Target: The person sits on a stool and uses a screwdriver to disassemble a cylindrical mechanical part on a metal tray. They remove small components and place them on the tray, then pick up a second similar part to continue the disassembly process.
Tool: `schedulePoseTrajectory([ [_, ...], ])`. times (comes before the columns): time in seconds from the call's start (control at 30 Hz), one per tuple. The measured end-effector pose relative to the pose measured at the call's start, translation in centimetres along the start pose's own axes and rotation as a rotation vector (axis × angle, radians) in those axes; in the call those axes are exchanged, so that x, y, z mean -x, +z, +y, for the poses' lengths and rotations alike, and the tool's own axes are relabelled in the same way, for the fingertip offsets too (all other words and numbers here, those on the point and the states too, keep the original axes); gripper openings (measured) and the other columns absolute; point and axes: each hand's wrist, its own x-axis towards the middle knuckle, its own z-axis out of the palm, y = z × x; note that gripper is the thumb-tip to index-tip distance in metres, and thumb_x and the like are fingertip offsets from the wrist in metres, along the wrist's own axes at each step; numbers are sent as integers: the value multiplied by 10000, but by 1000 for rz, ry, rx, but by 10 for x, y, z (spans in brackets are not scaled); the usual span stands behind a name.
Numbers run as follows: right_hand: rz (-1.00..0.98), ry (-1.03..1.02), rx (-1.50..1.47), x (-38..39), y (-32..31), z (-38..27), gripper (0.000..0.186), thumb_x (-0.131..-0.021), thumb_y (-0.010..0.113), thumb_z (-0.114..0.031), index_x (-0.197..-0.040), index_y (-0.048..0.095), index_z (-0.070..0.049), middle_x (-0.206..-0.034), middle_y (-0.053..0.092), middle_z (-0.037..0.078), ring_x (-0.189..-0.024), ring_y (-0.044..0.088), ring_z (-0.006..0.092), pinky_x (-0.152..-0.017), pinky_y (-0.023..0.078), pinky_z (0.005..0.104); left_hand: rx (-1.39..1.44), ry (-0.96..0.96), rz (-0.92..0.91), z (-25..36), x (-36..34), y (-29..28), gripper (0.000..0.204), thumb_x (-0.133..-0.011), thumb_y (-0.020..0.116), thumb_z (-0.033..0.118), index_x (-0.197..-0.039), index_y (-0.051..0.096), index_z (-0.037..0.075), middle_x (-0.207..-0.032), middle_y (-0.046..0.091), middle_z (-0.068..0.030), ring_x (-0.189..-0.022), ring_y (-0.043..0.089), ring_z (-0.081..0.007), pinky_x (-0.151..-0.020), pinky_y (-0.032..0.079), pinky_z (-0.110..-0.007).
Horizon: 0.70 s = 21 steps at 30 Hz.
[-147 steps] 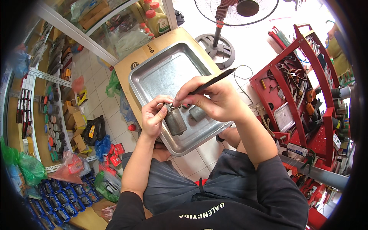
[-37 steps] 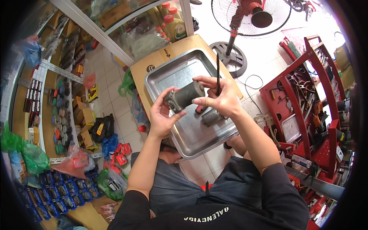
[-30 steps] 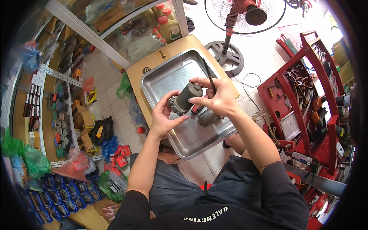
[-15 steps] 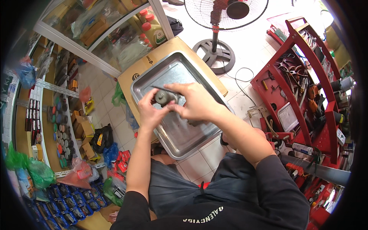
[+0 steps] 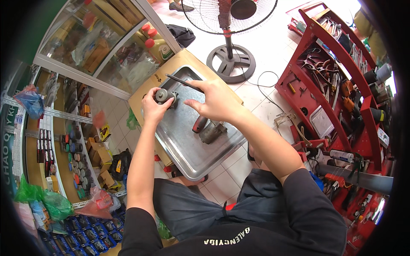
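Observation:
My left hand [image 5: 154,106] grips a grey, round metal machine part [image 5: 164,96] with a stepped cylindrical end, over the far left of a metal tray [image 5: 186,167]. To its right is my right hand [image 5: 215,100], thumb spread away from the part. A dark, slim rod-shaped tool [image 5: 181,81] sticks out leftward from the fingers of that hand; its other end is hidden. Below the right hand, a worn metal cylinder [image 5: 213,132] lies in the tray. Beside it shows a red and black handle [image 5: 199,123], partly covered.
Under the tray is a cardboard box [image 5: 147,83]. A standing fan [image 5: 230,64] is beyond it. On the right stands a red tool rack [image 5: 294,85] full of hand tools. Left are a glass cabinet [image 5: 106,47] and shelves with small goods [image 5: 77,166].
My right hand has come away from the metal part and moved right, its thumb now apart. My left hand alone holds the part, farther left. The metal cylinder in the tray now shows more.

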Motion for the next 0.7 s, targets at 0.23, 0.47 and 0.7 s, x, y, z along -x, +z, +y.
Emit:
schedulePoseTrajectory([
  [0.23,8,27,-15,-3,-6,-1,463,-849,810,-226,-1223,717,30,-931,725,285,-920,719,428,-862,556,439,-67,-15,-3,0,-6,0,531,-714,949,188,-1147,688,25,-1014,767,-93,-930,738,-182,-854,590,-342],
  [0.47,0,0,12,-4,-4,2,456,-854,807,-225,-1204,714,51,-848,731,249,-804,734,382,-819,565,417,-114,20,15,-3,-8,3,553,-712,950,199,-1162,681,23,-1030,766,-105,-947,741,-200,-861,589,-351],
  [0.7,-10,20,5,-4,-5,-1,458,-857,809,-235,-1182,714,74,-828,728,250,-757,741,355,-808,568,408,-117,10,26,-6,-6,1,571,-714,951,202,-1180,675,23,-1042,759,-105,-957,737,-205,-865,587,-356],
])
